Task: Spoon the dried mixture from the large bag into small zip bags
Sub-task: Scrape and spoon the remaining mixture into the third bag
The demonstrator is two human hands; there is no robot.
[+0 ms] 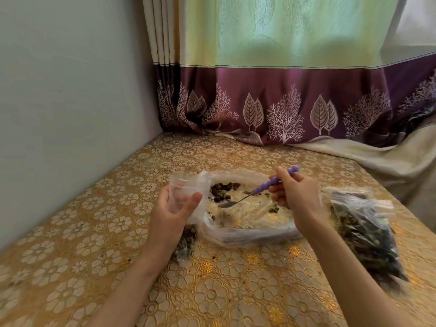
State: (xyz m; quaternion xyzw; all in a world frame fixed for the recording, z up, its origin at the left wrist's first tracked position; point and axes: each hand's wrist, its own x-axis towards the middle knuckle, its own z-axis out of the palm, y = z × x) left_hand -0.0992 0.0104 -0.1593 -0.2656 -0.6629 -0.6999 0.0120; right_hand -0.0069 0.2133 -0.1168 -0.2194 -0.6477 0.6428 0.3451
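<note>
1. Large clear plastic bag (245,223) of dried mixture: lying flat and open on the bench (77,267), between the two hands, near the middle of the view.
2. Dried mixture (223,187): dark brown and greenish bits, clustered at the far left inside the large bag, with scattered pieces at its right side.
3. Small clear zip bag (182,192): held upright at the large bag's left edge, mouth up, apparently holding nothing.
4. Left hand (174,208): gripping the small zip bag, thumb in front, fingers curled behind it.
5. Metal spoon with a purple beaded handle (264,187): tilted, bowl low over the large bag's middle, handle rising to the right; bowl looks bare.
6. Right hand (295,194): pinching the purple handle near its upper end, fingers curled round it.
7. Filled clear zip bag (368,232) of dark mixture: lying on the bench right of the right wrist, near the bench's right edge.
8. Another small filled bag (186,241): partly hidden under the left wrist, just beside the large bag's near left corner.
9. Bench cover: gold floral patterned cloth.
10. Purple and green leaf-patterned curtain (283,102): hanging behind, its hem touching the bench's far edge.
</note>
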